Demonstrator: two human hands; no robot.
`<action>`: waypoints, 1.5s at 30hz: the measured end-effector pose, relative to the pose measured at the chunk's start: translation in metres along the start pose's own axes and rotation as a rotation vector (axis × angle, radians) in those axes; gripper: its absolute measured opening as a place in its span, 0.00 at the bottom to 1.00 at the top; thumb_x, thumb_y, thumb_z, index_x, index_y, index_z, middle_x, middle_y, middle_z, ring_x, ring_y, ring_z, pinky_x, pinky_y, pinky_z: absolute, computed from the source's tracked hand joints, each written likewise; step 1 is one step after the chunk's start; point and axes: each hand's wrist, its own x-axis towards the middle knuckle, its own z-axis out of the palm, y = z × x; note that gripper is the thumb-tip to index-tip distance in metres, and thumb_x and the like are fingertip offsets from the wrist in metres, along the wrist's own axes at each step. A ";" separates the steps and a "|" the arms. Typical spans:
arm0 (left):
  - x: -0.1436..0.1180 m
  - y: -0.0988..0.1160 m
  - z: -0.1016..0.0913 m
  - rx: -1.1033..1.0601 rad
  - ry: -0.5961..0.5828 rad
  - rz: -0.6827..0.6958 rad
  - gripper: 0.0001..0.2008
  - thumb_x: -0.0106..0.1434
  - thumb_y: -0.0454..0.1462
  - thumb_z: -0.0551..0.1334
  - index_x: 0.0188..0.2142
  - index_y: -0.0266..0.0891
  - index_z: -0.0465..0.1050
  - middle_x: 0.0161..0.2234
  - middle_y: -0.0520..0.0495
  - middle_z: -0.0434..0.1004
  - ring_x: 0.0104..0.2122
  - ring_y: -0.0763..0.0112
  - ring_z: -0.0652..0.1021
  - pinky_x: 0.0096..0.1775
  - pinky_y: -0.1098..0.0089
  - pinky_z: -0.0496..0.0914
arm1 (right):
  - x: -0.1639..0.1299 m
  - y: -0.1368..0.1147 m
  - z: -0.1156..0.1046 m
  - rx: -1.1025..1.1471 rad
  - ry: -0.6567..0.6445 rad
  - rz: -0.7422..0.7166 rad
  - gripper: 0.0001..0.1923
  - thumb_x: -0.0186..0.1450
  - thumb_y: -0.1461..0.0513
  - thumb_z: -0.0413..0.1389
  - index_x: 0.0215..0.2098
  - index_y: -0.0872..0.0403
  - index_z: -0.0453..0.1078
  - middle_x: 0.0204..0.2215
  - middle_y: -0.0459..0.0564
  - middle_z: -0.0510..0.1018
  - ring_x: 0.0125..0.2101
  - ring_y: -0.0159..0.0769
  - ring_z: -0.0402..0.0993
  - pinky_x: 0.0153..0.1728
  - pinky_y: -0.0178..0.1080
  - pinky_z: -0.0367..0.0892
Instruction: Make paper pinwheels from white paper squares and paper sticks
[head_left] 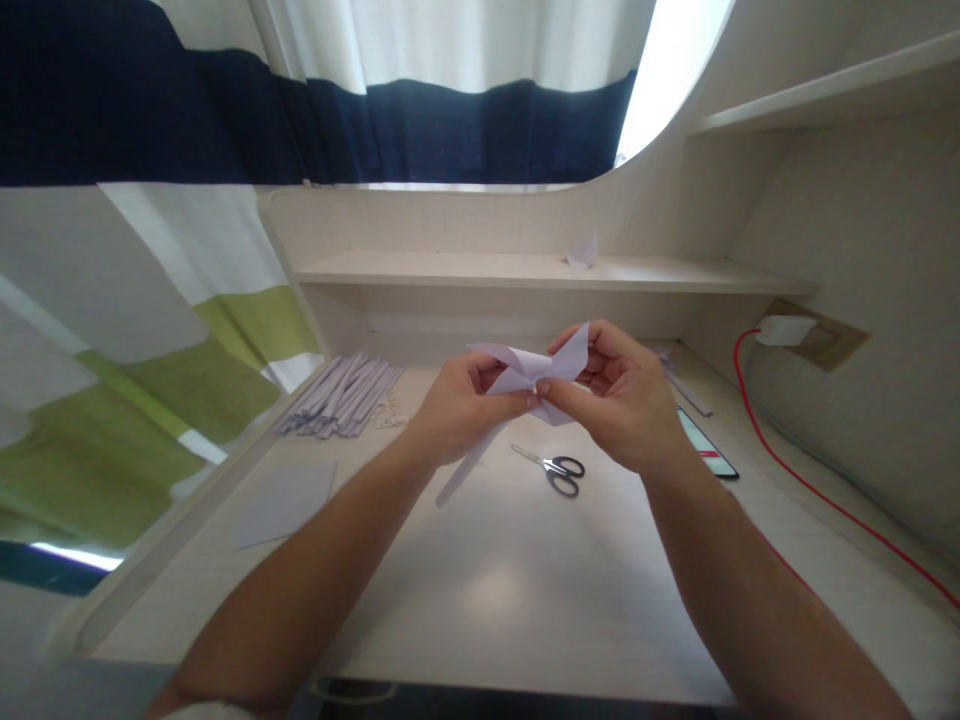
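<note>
Both hands' fingers (517, 402) pinch paper pinwheel (536, 368) at ctr.

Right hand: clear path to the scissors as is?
Probably yes for the path: the scissors lie in the open on the desk, just below the right hand. But both it and the left hand are pinching the folded paper.

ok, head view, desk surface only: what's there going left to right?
Flat paper sheet → bundle of paper strips → left hand → folded paper piece held in both hands, scissors on the desk beneath it → right hand → phone → red cable.
</note>
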 end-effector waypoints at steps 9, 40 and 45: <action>-0.001 -0.004 0.000 0.028 0.022 0.041 0.20 0.45 0.37 0.83 0.38 0.36 0.86 0.37 0.43 0.88 0.37 0.61 0.84 0.44 0.63 0.79 | -0.001 -0.003 0.001 0.001 0.005 0.015 0.16 0.57 0.68 0.68 0.41 0.50 0.73 0.31 0.43 0.81 0.31 0.35 0.79 0.30 0.37 0.73; 0.000 0.005 -0.010 0.571 -0.211 -0.182 0.16 0.64 0.47 0.66 0.30 0.38 0.85 0.36 0.43 0.86 0.38 0.61 0.81 0.40 0.66 0.70 | 0.019 0.005 -0.039 0.106 0.175 0.054 0.21 0.52 0.65 0.73 0.43 0.51 0.76 0.29 0.41 0.81 0.27 0.32 0.77 0.30 0.35 0.73; 0.002 0.002 -0.010 0.617 -0.216 -0.181 0.19 0.65 0.49 0.64 0.29 0.38 0.84 0.36 0.41 0.86 0.38 0.61 0.81 0.38 0.67 0.68 | 0.021 0.010 -0.039 0.135 0.173 0.092 0.22 0.53 0.64 0.74 0.45 0.52 0.76 0.29 0.42 0.83 0.28 0.32 0.79 0.32 0.36 0.75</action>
